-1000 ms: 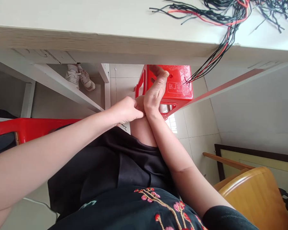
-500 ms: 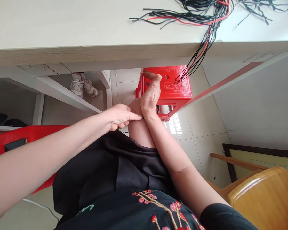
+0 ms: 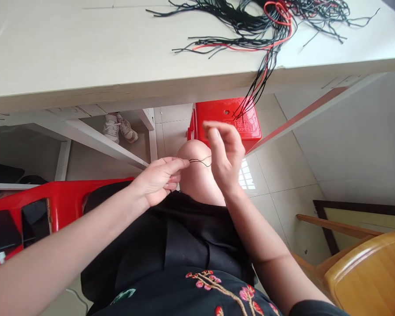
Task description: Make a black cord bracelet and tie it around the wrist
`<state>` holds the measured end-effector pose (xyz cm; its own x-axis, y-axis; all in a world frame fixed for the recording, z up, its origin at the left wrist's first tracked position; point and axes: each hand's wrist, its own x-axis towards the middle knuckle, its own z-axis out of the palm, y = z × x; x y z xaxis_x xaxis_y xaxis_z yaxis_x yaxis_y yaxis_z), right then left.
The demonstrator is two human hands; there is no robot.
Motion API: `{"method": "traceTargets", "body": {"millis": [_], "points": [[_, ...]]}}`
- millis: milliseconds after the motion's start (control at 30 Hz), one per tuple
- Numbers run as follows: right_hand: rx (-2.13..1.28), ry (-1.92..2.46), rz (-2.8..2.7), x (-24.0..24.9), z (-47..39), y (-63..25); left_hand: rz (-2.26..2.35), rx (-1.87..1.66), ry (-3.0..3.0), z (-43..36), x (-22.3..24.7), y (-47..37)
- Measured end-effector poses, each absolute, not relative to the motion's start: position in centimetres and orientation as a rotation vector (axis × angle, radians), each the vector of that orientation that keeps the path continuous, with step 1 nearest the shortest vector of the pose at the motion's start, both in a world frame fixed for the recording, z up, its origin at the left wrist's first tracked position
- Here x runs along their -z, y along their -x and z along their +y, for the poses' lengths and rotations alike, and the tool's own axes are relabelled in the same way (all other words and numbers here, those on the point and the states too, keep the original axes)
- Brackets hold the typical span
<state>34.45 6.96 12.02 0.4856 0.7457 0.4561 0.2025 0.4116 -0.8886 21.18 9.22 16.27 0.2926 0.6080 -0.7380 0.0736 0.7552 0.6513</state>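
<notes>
Over my bare knee, my left hand pinches a thin black cord between thumb and forefinger. The cord runs right in two strands, forming a loose narrow loop that disappears behind my right hand. That hand is raised to the right of the knee, fingers loosely bent and thumb held apart from them. Its fingertips are slightly blurred, and nothing shows between them. Whether the cord goes round the right hand or only passes behind it, I cannot tell.
A bundle of black and red cords lies on the white table, some ends hanging over its edge. Below stands a red plastic stool. A wooden chair is at lower right. Another person's shoes show under the table.
My right hand has moved right, away from the left, and its fingers have bent. The cord between the hands now shows. The view has shifted, revealing more of the table.
</notes>
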Motion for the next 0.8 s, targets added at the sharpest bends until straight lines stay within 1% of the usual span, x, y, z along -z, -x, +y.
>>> {"method": "traceTargets", "body": {"millis": [67, 167, 267, 433, 533, 700, 800], "points": [[-0.507, 1.093, -1.119, -12.8, 3.9, -34.1, 1.172, -0.449, -0.635, 8.4, -17.0, -20.3], [-0.372, 1.098, -1.347, -12.9, 1.6, -33.3, 1.058, -0.508, -0.601, 7.3, -17.8, -19.4], [-0.287, 1.109, -1.512, -12.9, 1.4, -32.7, 1.004, -0.540, -0.603, 6.5, -18.4, -18.7], [-0.400, 1.140, -1.522, -14.0, 0.7, -31.5, 0.982, -0.630, -0.590, 5.5, -18.6, -17.8], [-0.582, 1.159, -1.385, -14.8, 0.0, -30.4, 0.968, -0.688, -0.553, 4.9, -18.4, -17.4], [-1.119, 1.052, -0.949, -15.2, -0.1, -28.9, 0.990, -0.721, -0.570, 4.1, -18.3, -16.9], [-1.240, 1.015, -0.825, -15.1, 0.1, -28.9, 0.970, -0.700, -0.534, 3.9, -18.4, -16.4]]}}
